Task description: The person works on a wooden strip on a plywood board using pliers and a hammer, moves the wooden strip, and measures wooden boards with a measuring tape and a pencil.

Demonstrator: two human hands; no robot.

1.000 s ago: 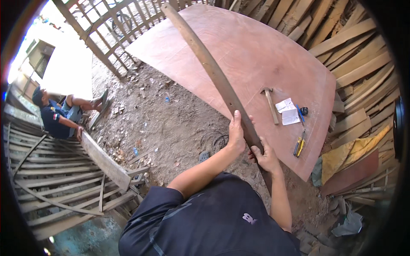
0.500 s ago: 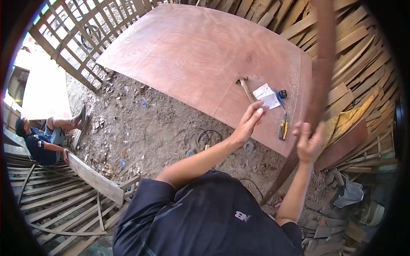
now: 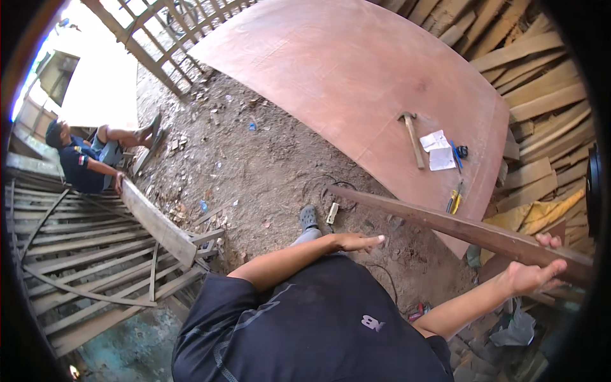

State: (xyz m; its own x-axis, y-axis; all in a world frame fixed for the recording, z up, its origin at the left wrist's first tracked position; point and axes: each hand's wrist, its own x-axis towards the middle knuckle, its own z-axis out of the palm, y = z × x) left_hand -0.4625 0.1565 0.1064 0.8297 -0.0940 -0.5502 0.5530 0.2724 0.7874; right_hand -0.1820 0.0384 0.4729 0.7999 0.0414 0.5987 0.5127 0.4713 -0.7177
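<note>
A long brown curved wooden board (image 3: 414,216) slants low across the right side, its tapered end over the dirt near a coil of black cable. My right hand (image 3: 531,274) grips it toward the wide end, fingers curled over the far edge. My left hand (image 3: 359,242) is open below the board, fingers stretched out and apart from it. Beyond lies a large reddish plywood sheet (image 3: 344,76) bearing a hammer (image 3: 414,140), papers (image 3: 439,153), a blue pen-like item (image 3: 456,156), a black tape measure (image 3: 463,151) and yellow-handled tools (image 3: 454,201).
A seated person (image 3: 83,159) at left holds a pale plank (image 3: 156,223) beside slatted wood (image 3: 76,248). A lattice fence (image 3: 165,51) stands behind. Stacked wood strips (image 3: 534,95), a yellow cloth (image 3: 534,210) and a small pale object (image 3: 332,212) surround the work area.
The board has swung from upright down to the right, lying crosswise with its tip toward the middle. My left hand has let go and drawn back; my right hand has moved rightward with it.
</note>
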